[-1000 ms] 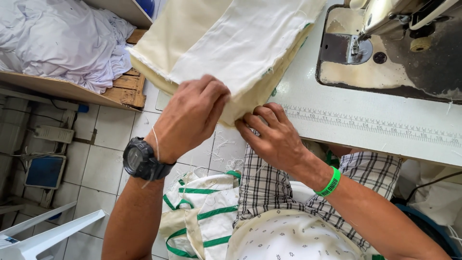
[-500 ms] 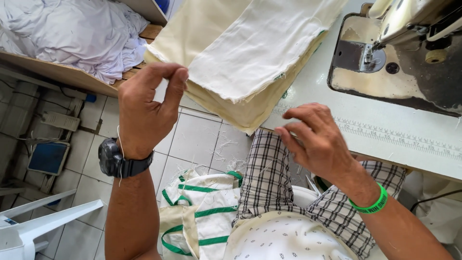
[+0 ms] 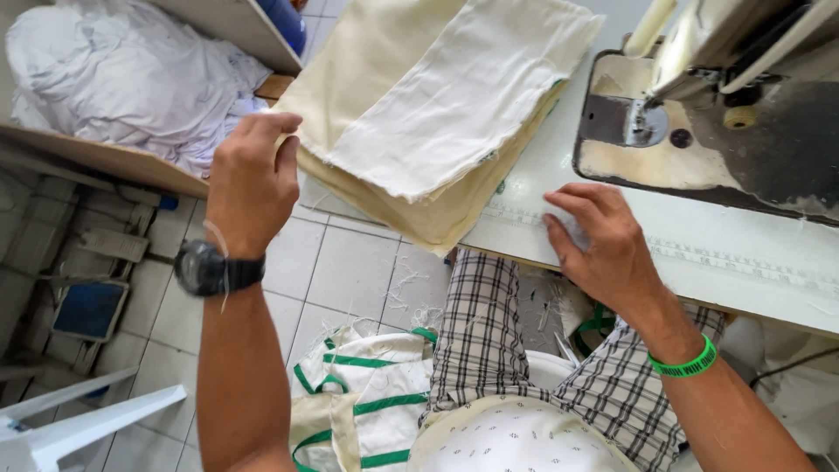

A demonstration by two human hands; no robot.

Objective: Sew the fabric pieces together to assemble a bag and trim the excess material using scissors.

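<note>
Head view looks down over a white sewing table with a measuring strip printed along its near edge. At the table's left end lies a stack of cream cloth, a paler white piece on top, its frayed corner hanging past the table edge over the tiled floor. A sewing machine stands at the right, its needle plate near the stack but apart from it.

To the left, a wooden tray holds a heap of white fabric. Under it on the floor sit a blue pedal and a white power strip. A white plastic chair shows in the lower left corner. Beside the person's checked shorts, a white bag with green stripes lies crumpled on the tiles.

The left hand, a black watch on its wrist, is raised just beside the stack's left edge, fingers curled loosely with thumb and forefinger close together; whether they pinch a thread I cannot tell. It does not touch the cloth. The right hand, with a green band on the wrist, lies palm-down on the table, fingers slightly spread, flat on the measuring strip, right of the stack and holding nothing.
</note>
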